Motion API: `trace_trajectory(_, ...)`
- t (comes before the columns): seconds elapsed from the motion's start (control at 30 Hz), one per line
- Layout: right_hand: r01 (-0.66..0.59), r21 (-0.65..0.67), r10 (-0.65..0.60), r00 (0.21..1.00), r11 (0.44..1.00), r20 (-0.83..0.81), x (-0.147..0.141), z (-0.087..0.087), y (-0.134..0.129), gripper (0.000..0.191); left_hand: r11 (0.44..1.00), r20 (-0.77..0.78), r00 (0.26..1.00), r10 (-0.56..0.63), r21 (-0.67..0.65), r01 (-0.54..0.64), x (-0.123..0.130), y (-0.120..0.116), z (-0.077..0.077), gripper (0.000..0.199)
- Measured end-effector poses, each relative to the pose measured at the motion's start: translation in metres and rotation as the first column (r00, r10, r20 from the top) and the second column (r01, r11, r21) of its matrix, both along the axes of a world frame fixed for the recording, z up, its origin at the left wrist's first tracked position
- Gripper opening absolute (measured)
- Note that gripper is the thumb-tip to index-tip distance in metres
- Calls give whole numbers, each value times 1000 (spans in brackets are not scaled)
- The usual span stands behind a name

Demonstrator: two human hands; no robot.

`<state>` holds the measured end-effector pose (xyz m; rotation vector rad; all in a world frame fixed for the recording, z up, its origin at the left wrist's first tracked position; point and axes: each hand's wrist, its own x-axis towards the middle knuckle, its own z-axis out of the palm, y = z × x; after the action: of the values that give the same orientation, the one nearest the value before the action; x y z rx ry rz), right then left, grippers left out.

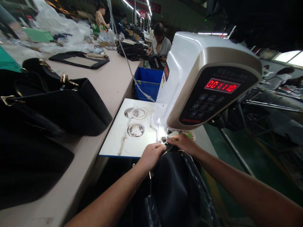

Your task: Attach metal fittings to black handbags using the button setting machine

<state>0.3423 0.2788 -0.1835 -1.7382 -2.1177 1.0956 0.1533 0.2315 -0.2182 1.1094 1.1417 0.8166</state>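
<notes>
A black handbag point(175, 179) hangs below the front edge of a white machine table point(113, 142), its top edge lifted to the working point. My left hand point(152, 154) pinches the bag's upper edge from the left. From the right, my right hand point(183, 143) grips the same edge, fingertips beside a small metal part under the machine head. The white and gold machine point(189, 78) shows red digits on its panel. Small parts lie in a round recess point(136, 130) of the table, left of my hands. The exact spot between my fingertips is too small to make out.
Black handbags point(59, 104) with gold fittings stand on the long table point(111, 75) at left. A blue bin point(149, 82) sits behind the machine table. A cable crosses down to the machine. A seated person point(161, 45) and another person point(101, 19) are farther back.
</notes>
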Motion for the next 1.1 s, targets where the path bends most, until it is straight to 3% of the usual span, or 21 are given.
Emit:
trace_trajectory(0.3, -104, 76, 96, 989, 992, 113, 9, -2, 2, 50, 998, -87, 996, 25, 68, -19, 6, 9, -6, 28)
trace_trajectory(0.47, -96, 102, 77, 982, 990, 172, 10, 2, 1, 43, 997, -110, 994, 19, 76, -10, 4, 13, -8, 28)
trace_trajectory(0.67, -103, -31, 103, 994, 994, -21, 8, -5, 3, 48, 997, -122, 992, 5, 81, 5, 1, 15, -6, 28)
trace_trajectory(0.9, 59, 137, -48, 996, 989, -79, 5, -10, 9, 39, 1000, -97, 995, -6, 3, 7, -5, 24, 4, 31)
trace_trajectory(0.97, 43, 203, -31, 998, 978, -61, 5, -11, 11, 35, 999, -85, 996, 30, -35, -34, -6, 22, 5, 33)
trace_trajectory(1.1, -119, 257, 112, 993, 959, 40, 7, -16, 15, 30, 995, -59, 993, 97, -18, -99, -4, 18, 0, 30)
